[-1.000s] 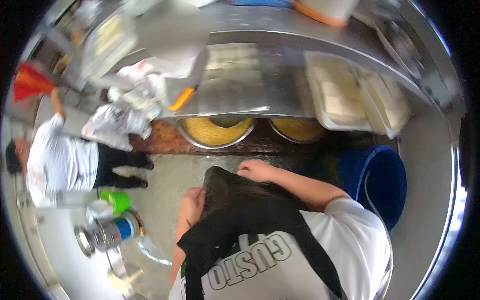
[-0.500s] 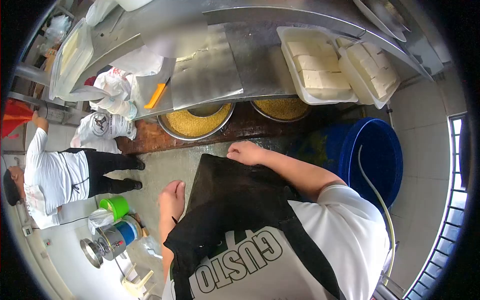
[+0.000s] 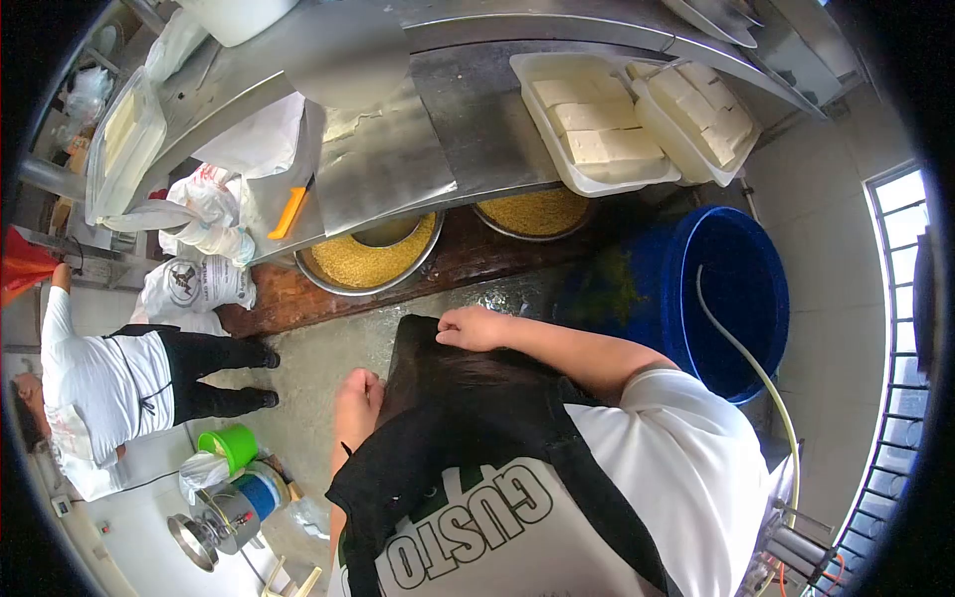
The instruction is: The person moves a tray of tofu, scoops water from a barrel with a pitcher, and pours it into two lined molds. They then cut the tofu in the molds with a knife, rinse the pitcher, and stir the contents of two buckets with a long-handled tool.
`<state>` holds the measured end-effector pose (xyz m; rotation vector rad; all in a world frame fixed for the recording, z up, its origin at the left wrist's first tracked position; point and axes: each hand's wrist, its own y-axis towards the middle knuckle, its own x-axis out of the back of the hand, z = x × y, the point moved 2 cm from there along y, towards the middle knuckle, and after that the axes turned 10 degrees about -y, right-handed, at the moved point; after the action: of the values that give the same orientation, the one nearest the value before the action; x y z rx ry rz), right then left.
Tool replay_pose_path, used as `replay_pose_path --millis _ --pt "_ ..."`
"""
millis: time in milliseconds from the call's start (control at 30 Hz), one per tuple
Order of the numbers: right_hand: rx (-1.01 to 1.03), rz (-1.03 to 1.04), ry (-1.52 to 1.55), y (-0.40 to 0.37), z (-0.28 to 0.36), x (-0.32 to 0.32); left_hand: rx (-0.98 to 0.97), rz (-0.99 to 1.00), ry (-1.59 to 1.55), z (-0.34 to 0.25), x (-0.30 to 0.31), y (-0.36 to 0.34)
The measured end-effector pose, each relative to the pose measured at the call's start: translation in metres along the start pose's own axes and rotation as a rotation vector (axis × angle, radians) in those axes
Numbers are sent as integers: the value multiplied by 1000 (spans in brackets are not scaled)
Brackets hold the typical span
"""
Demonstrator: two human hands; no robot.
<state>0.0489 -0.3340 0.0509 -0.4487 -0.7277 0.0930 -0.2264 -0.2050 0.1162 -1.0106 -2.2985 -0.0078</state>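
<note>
**Both hands at the black apron's edges**

The right hand (image 3: pixel 476 328) is curled shut over the far hem of the black apron (image 3: pixel 468 398), which spreads from that grip toward 6 o'clock. At 8 o'clock, the left hand (image 3: pixel 356 401) presses bent fingers against the apron's side edge; I cannot tell whether it pinches. A blue tub (image 3: pixel 741 328) stands at 3 o'clock.

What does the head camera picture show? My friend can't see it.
A person's right hand grips the top edge of a black apron while the left hand touches its side. Beyond lie bowls of yellow grains, trays of white blocks and a blue tub.
</note>
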Motion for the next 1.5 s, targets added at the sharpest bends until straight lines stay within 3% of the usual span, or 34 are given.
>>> replay_pose_path --millis 67,267,333,433,533,700,833,967,1033,1133,1267,1300,1333,1367,1433,1467,1500 --pt "-2 4 1 -2 -2 -2 -9 19 3 -10 0 1" --pt "-16 -104 51 -9 -16 -8 -315 -19 67 -13 -8 13" --pt "-95 -84 83 -14 -14 3 -192 96 73 -11 -8 18" --pt "-75 -279 133 -8 -32 8 -205 79 77 -16 -9 20" --pt "-155 -268 193 -7 -41 29 -181 107 109 -25 -6 21" --pt "-108 -310 157 4 -44 38 -144 -39 70 -31 -7 22" --pt "-37 -199 133 18 -29 37 -185 -59 44 -21 -9 18" --pt "94 -51 83 35 -19 33 63 -72 16 -26 -10 6" --pt "133 51 -14 42 -9 39 -40 -116 42 -31 -11 -2" --pt "192 156 -59 53 -2 41 -43 -191 55 -24 -19 -19" --pt "216 263 -62 73 16 40 108 -376 42 -6 -33 -53" --pt "189 285 -69 79 23 40 204 -319 62 0 -37 -60" --pt "385 208 -138 88 23 33 301 -256 72 6 -41 -69" --pt "440 271 -173 94 29 28 355 -324 45 9 -43 -79" --pt "348 351 -145 110 43 18 357 -410 14 13 -48 -93" --pt "401 401 -185 115 54 13 399 -478 -7 20 -48 -100" --pt "410 426 -138 120 66 7 425 -408 -48 30 -49 -104"
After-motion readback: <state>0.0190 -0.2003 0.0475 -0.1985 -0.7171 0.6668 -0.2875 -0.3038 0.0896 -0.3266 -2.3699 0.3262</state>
